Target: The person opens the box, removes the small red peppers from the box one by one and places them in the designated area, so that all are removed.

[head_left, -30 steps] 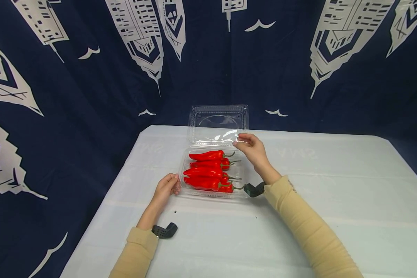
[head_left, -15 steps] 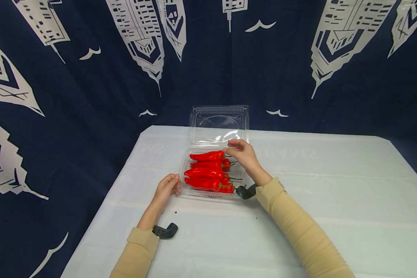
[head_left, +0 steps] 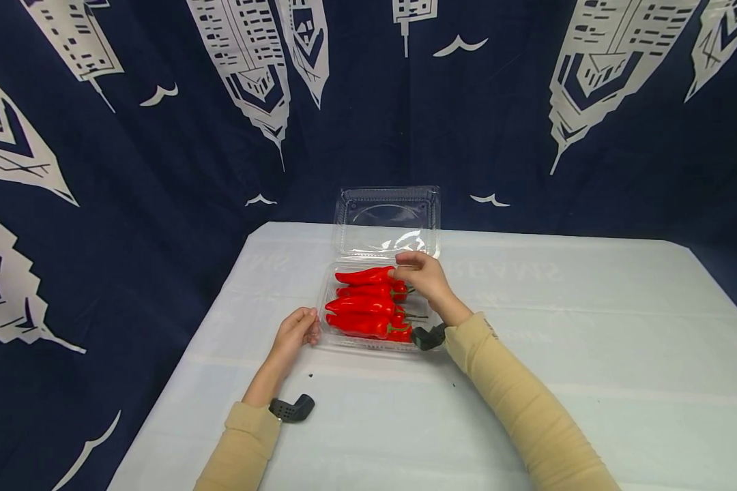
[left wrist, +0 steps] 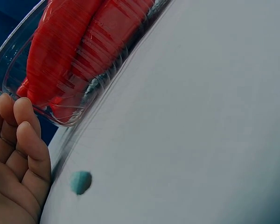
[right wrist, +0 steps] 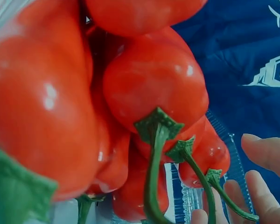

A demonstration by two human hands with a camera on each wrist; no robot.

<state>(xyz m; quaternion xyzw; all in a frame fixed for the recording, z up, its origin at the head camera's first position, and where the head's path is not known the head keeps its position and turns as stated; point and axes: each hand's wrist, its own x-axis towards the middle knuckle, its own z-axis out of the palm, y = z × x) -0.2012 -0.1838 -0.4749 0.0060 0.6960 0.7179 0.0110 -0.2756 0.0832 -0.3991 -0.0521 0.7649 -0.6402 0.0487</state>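
Note:
A clear plastic clamshell box point(head_left: 368, 344) holds several red peppers point(head_left: 361, 305) with green stems, their tips pointing left. Its lid point(head_left: 385, 217) stands open at the back. My left hand point(head_left: 296, 327) holds the box by its left edge; in the left wrist view, curled fingers point(left wrist: 30, 144) lie against the box's corner. Over the far right part of the box is my right hand point(head_left: 426, 278), its fingertips at the stem end of the farthest pepper point(head_left: 364, 275). In the right wrist view, the right fingers point(right wrist: 259, 189) are spread apart beside a green stem point(right wrist: 228, 200).
The box rests on a white-covered table point(head_left: 565, 354). Behind it hangs a dark blue cloth point(head_left: 467, 136) with white building prints. A small dark speck point(head_left: 310, 375) lies in front of the box. Each wrist carries a black camera mount point(head_left: 291, 408).
My right hand has moved left and slightly toward me, from beside the lid's lower right corner to over the farthest pepper's stem end. My left hand and the box have stayed put.

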